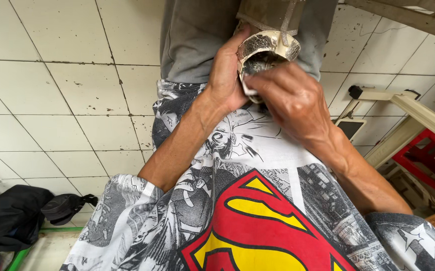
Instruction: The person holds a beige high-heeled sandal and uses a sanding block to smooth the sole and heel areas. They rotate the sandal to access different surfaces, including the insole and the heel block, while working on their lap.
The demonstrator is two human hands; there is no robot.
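Left hand point(226, 75) clamped on grimy metal cup point(266, 48), at 12 o'clock. Right hand point(292, 98) pinches white cloth point(249, 89) against its rim, hands touching.

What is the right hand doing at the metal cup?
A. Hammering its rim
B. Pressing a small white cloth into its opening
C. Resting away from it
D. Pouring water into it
B: the right hand pushes a white cloth into the mouth of the cup, which the left hand grips from the side.
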